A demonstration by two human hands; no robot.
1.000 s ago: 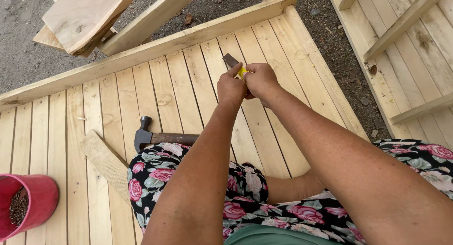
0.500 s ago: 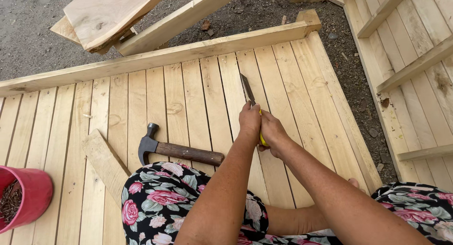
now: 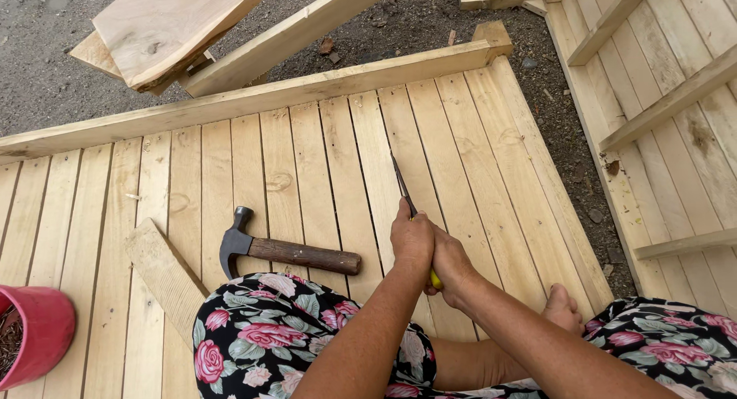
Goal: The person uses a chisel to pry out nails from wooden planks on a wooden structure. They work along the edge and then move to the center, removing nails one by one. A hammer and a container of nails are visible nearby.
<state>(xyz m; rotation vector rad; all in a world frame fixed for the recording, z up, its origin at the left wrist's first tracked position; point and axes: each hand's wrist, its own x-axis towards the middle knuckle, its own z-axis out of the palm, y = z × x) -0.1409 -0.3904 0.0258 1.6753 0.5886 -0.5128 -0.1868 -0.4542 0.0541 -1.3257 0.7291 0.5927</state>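
My left hand [image 3: 411,238] and my right hand [image 3: 449,264] are clasped together on a knife with a yellow handle [image 3: 435,279]. Its thin dark blade [image 3: 402,185] points away from me and lies along a gap between two planks of the pale wooden panel [image 3: 322,153] I sit on. A claw hammer [image 3: 288,251] with a brown wooden handle lies on the planks just left of my hands, by my knee in floral cloth [image 3: 269,337].
A loose short board [image 3: 165,276] lies left of my knee. A red bucket [image 3: 38,330] holding nails stands at the lower left. Another slatted panel [image 3: 668,99] lies to the right across gravel. Stacked boards [image 3: 169,26] sit at the top left. My bare foot [image 3: 564,311] rests near the panel's edge.
My hands have drawn back toward me along the plank gap, and the blade now lies lower and shows more of its length. The view has tilted, so the hammer sits further right.
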